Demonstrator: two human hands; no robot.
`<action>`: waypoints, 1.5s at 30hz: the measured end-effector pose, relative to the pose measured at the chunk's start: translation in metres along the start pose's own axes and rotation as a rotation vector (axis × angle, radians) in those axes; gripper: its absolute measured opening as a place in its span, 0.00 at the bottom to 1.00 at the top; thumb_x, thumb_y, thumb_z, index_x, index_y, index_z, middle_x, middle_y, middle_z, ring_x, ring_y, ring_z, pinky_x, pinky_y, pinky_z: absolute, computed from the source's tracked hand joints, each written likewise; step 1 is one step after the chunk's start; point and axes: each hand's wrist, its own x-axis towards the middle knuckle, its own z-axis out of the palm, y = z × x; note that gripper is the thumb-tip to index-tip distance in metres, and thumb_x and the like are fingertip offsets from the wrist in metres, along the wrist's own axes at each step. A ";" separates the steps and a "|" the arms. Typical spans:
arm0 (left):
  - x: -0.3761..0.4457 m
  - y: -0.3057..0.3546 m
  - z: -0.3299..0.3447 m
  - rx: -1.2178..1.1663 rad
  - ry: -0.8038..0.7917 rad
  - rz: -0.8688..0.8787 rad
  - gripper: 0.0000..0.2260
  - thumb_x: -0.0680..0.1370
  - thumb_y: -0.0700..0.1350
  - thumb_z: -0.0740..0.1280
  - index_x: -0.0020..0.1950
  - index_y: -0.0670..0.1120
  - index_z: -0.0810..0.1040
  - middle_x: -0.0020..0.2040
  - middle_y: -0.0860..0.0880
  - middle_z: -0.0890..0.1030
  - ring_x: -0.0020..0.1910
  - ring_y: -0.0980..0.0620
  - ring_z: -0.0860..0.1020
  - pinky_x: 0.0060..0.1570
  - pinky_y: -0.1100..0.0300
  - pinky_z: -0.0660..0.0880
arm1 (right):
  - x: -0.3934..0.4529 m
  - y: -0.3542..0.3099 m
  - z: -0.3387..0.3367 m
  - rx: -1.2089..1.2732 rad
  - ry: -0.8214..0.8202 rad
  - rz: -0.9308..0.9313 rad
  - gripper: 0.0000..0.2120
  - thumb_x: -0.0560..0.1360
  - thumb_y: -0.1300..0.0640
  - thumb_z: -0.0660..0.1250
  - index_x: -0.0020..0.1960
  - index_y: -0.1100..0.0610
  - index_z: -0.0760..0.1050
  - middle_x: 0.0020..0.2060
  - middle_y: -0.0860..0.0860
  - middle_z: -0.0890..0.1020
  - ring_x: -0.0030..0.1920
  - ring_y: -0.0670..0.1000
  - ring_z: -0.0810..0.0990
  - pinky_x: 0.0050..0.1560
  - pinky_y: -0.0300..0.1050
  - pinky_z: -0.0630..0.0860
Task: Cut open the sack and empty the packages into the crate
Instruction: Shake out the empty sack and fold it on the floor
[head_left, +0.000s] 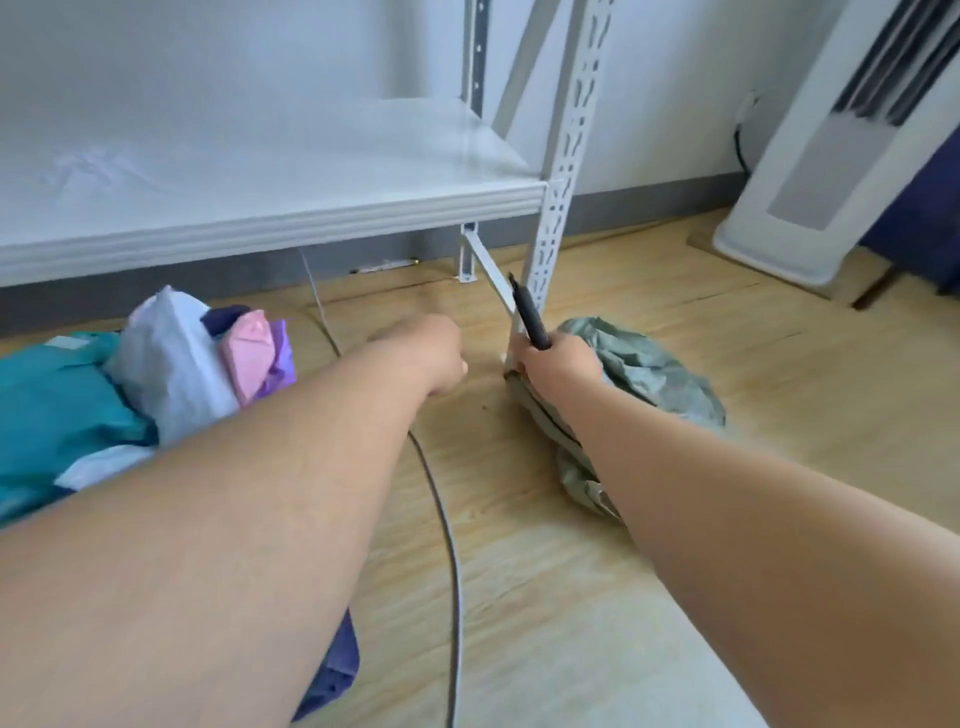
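1. Far left, on the floor (675, 364): packages (171, 374) in a heap. I count about four soft poly mailers: teal, white, pink, purple. More may be hidden. No crate in view.
2. The mailers look light, floppy and slick; probably best scooped from underneath or pinched at an edge.
3. Left hand (441, 356): fingers curled in, nothing visibly held. It hovers over the floor between the heap and the shelf post (558, 171).
4. One grey cable (441, 509) runs along the floor under the left arm.
5. Right hand (558, 364): wrapped around one dark cutter (530, 314), tip pointing up and away.
6. One sack (644, 384), grey-green, crumpled flat beneath the right hand. It looks limp and thin, apparently emptied. Grab bunched fabric, keep blade clear.
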 end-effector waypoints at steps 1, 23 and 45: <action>0.005 0.017 0.015 -0.025 -0.032 0.007 0.15 0.79 0.52 0.63 0.63 0.48 0.77 0.62 0.47 0.77 0.58 0.43 0.76 0.59 0.51 0.73 | 0.009 0.021 -0.015 -0.001 0.022 0.046 0.11 0.76 0.45 0.63 0.47 0.52 0.77 0.30 0.48 0.77 0.29 0.49 0.76 0.27 0.40 0.68; 0.087 0.193 0.124 -0.553 -0.024 -0.391 0.26 0.80 0.48 0.63 0.76 0.49 0.58 0.71 0.46 0.70 0.67 0.45 0.71 0.61 0.58 0.67 | 0.141 0.177 -0.064 0.076 -0.288 0.079 0.20 0.69 0.59 0.69 0.61 0.52 0.76 0.38 0.46 0.78 0.39 0.54 0.81 0.37 0.45 0.78; 0.102 0.247 0.225 -0.281 -0.333 -0.490 0.55 0.63 0.69 0.72 0.78 0.44 0.50 0.75 0.42 0.60 0.72 0.41 0.63 0.69 0.51 0.64 | 0.131 0.323 -0.149 -0.111 -0.231 0.475 0.25 0.67 0.41 0.76 0.54 0.55 0.72 0.39 0.53 0.83 0.40 0.53 0.83 0.40 0.49 0.81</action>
